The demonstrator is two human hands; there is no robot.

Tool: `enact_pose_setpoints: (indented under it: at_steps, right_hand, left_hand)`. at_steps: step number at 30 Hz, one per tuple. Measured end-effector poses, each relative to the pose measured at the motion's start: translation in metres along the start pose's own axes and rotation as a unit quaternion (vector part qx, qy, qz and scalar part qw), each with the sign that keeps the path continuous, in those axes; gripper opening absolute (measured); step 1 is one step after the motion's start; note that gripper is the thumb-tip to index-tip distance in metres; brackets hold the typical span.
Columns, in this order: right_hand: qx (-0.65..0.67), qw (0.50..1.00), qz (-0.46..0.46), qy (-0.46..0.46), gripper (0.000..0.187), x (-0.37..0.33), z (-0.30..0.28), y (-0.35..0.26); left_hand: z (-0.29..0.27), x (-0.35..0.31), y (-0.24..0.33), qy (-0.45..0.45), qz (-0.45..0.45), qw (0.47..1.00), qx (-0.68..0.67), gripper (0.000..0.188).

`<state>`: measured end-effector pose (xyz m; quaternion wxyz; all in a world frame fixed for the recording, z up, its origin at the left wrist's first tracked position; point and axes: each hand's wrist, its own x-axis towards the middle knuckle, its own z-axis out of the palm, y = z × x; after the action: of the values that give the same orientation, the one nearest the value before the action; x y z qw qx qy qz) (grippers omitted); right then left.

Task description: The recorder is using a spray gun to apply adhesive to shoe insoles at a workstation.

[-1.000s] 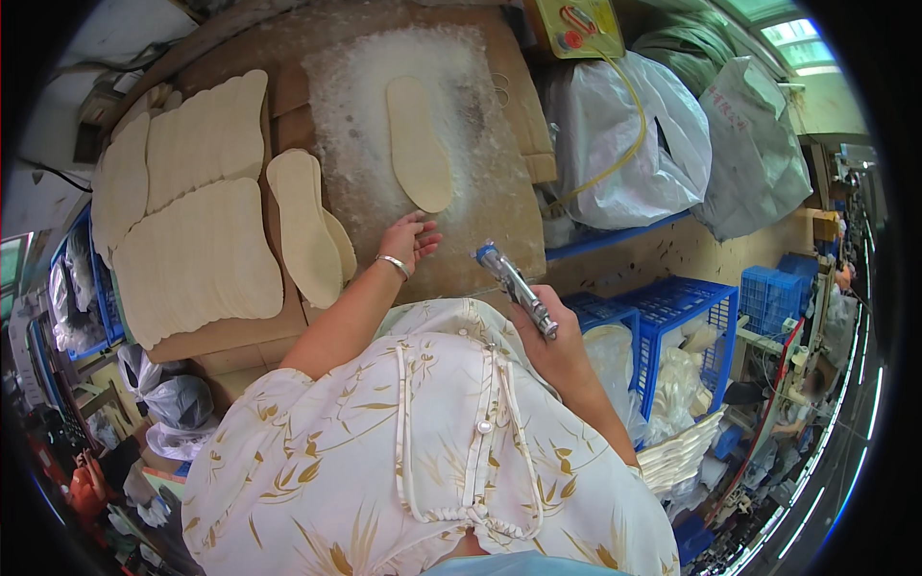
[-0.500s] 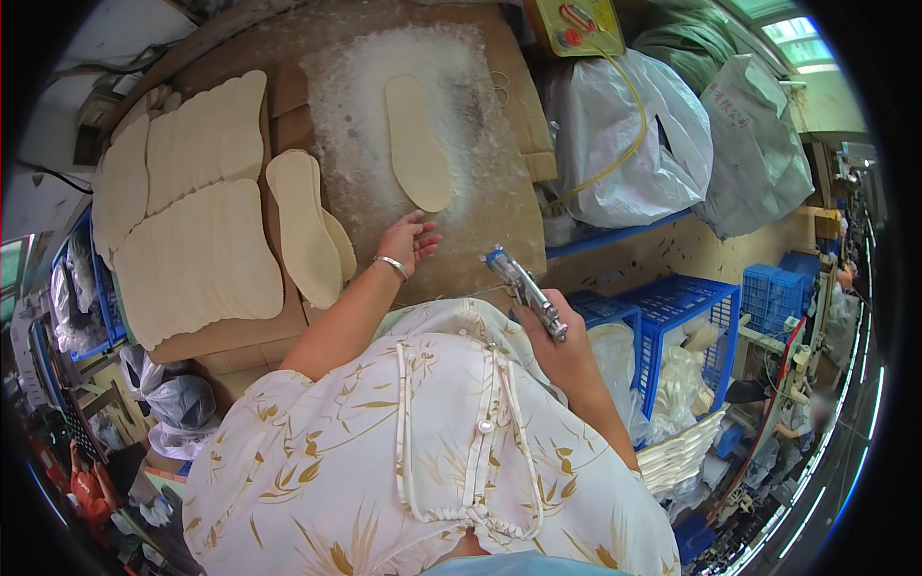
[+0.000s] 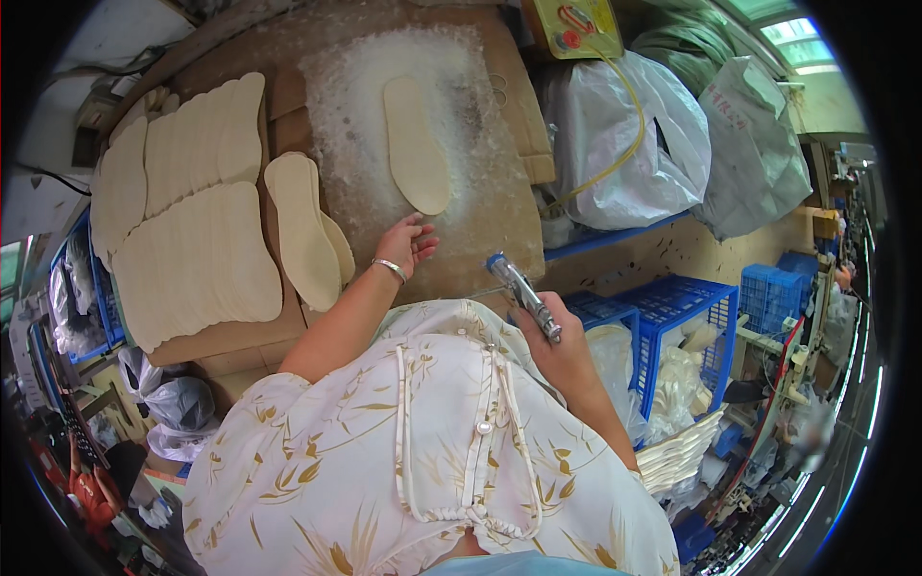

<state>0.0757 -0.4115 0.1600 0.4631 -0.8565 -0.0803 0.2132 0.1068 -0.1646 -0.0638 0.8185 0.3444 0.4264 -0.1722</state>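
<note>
A cream shoe insole [image 3: 417, 144] lies flat on a cardboard sheet [image 3: 360, 206] coated with whitish residue. Just below its near end is my left hand [image 3: 407, 248], palm partly up, fingers loosely bent and apart, with nothing in it. My right hand [image 3: 559, 348] grips a silver spray gun [image 3: 521, 288] with a blue tip, held to the right of the insole and pointing up and left. Two more insoles [image 3: 300, 230] overlap to the left of the coated sheet. Beyond them, rows of many stacked insoles [image 3: 197, 259] cover the left of the table.
A yellow can [image 3: 581, 24] with a yellow hose [image 3: 642, 106] stands at the far right, by a white plastic sack [image 3: 624, 154] and a grey sack [image 3: 754, 149]. Blue crates [image 3: 687, 312] holding plastic-wrapped items stand right of my right arm. Other people are in the background.
The spray gun has turned slightly in my right hand. My left hand and the insole keep their places.
</note>
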Motion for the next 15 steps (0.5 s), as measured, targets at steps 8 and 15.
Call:
enact_pose_setpoints:
  at_steps: [8, 15]
  right_hand:
    - [0.023, 0.999, -0.034, -0.014, 0.021, 0.015, -0.001, -0.014]
    - [0.034, 0.999, -0.018, -0.003, 0.02, 0.024, -0.007, -0.011]
  left_hand:
    - [0.003, 0.003, -0.001, 0.015, 0.021, 0.999, -0.021, 0.03]
    - [0.011, 0.009, 0.002, 0.024, 0.035, 0.998, -0.048, 0.024]
